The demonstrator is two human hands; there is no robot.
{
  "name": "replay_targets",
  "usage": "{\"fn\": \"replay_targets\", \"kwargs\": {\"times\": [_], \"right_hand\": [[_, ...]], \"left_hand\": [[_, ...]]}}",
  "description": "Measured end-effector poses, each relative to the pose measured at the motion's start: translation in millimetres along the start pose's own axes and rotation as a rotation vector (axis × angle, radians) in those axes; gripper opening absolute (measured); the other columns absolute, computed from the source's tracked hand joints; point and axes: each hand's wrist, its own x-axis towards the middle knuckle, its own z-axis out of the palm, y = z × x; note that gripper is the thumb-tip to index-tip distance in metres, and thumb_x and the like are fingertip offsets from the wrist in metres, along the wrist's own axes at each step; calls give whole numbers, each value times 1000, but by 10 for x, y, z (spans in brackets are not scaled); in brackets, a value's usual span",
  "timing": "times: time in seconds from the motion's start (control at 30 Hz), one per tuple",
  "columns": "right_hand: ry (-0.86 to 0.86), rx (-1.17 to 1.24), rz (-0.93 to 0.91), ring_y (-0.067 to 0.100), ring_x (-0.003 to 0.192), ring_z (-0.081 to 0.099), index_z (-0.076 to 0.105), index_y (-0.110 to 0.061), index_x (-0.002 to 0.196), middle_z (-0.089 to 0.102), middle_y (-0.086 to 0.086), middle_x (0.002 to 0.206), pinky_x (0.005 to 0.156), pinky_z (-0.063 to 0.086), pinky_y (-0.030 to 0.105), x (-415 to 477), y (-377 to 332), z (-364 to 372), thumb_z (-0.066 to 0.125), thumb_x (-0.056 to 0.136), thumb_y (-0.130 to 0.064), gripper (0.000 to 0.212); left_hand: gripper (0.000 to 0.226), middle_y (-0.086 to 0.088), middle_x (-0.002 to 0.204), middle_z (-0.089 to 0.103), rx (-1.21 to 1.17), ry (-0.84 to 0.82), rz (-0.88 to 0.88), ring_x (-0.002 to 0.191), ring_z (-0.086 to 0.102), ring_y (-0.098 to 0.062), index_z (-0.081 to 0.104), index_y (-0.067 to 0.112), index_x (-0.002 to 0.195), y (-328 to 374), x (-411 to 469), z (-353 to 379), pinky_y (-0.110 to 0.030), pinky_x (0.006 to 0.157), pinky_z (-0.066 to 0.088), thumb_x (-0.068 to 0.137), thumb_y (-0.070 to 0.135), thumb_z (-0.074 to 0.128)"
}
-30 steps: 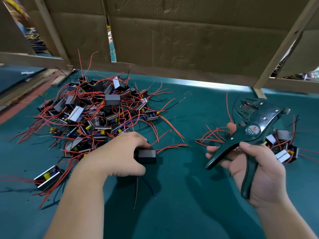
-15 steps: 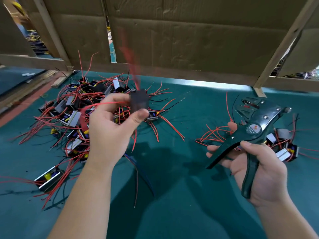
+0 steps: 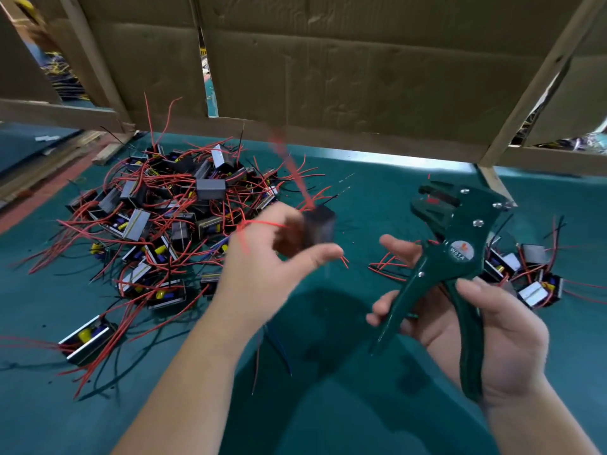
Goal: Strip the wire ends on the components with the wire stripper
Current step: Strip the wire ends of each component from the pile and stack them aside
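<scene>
The left hand (image 3: 262, 270) pinches one component (image 3: 319, 226) (small black block, motion-blurred) between thumb and fingers. It is up above the table (image 3: 328, 415), near the middle and just left of the wire stripper (image 3: 460, 254), probably so the leads hang free and an end can be fed into the tool. One red wire (image 3: 289, 165) sticks up from the block, smeared; another loops over the fingers, and thinner leads dangle below the wrist. The right hand (image 3: 492, 343) grips the stripper by its handles, thumb over the nearer handle and fingers curled behind the other, palm turned toward the camera. The tool's head points up and away toward the cardboard wall (image 3: 361, 77). The handles are spread, so it looks ready to take a wire rather than squeezed; no wire can be seen in its head. The left forearm reaches in from bottom-left, the right from bottom-right. A big pile (image 3: 170, 218) of components with red leads lies on the table to the left, and a small batch (image 3: 528, 277) sits just behind the right hand. That is probably to-do versus done, but the wire ends are too small to tell.
</scene>
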Motion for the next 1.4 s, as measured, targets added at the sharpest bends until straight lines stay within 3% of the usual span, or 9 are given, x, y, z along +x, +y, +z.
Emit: {"fn": "replay_targets", "kwargs": {"times": [0.13, 0.23, 0.5, 0.7, 0.77, 0.87, 1.1, 1.3, 1.4], "right_hand": [[-171, -10, 65, 46, 79, 61, 52, 5, 130, 59, 27, 120, 76, 48, 60, -16, 72, 84, 76, 72, -26, 69], [-93, -54, 94, 47, 77, 61, 58, 4, 124, 62, 30, 107, 74, 47, 62, -5, 105, 114, 82, 65, -26, 70], [14, 6, 54, 42, 79, 62, 50, 1, 135, 62, 27, 85, 75, 51, 54, 34, 59, 97, 83, 59, -26, 88], [37, -5, 12, 42, 77, 63, 55, 5, 128, 63, 29, 104, 76, 51, 57, 46, 54, 88, 84, 57, -26, 82], [32, -12, 19, 43, 76, 63, 58, 5, 124, 61, 30, 112, 76, 51, 59, 46, 78, 100, 83, 59, -25, 76], [-14, -5, 54, 42, 78, 62, 56, 4, 128, 62, 32, 103, 79, 50, 59, 46, 119, 108, 81, 64, -25, 74], [71, -95, 49, 45, 75, 63, 59, 1, 125, 60, 37, 89, 74, 50, 61, 49, 210, 81, 64, 66, -15, 61], [37, 20, -2, 43, 78, 62, 53, 6, 130, 61, 32, 89, 76, 51, 57, 52, 168, 121, 80, 59, -18, 80], [61, 28, -33, 42, 77, 62, 53, 7, 129, 62, 28, 100, 74, 52, 55, 56, 149, 117, 84, 55, -21, 85]], "left_hand": [[32, 12, 54, 52, 150, -23, 16, 46, 42, -2, 55, 25, 64, 16, -106, 216, -10, 48, 30, 68, 45, 80], [30, 15, 53, 49, 132, -30, 28, 47, 39, -2, 55, 25, 62, 18, -116, 243, -8, 48, 27, 75, 38, 80], [16, 8, 68, 64, 197, -135, 154, 66, 59, -7, 69, 21, 73, 14, -101, 216, -29, 63, 49, 79, 36, 73], [5, 12, 80, 69, -239, 123, -250, 76, 66, -9, 68, 21, 93, 5, -30, 227, -24, 69, 52, 88, 22, 68], [33, 12, 97, 70, -130, -51, -186, 93, 65, -6, 63, 26, 108, -60, -38, 165, -17, 78, 48, 77, 23, 75], [27, 17, 94, 72, -95, -296, -196, 91, 66, 0, 66, 32, 98, -53, -67, 217, -11, 77, 47, 74, 24, 74], [11, 2, 80, 74, -22, -88, -190, 76, 69, -4, 66, 17, 83, -18, -101, 330, -15, 69, 51, 88, 8, 66], [9, -8, 80, 74, -796, 202, -615, 71, 70, -16, 60, 11, 86, 87, 15, 340, -20, 57, 52, 93, 11, 55], [10, -2, 76, 71, -938, 392, -744, 71, 64, -11, 60, 12, 84, 18, 103, 241, -18, 57, 46, 92, 8, 55]]}}
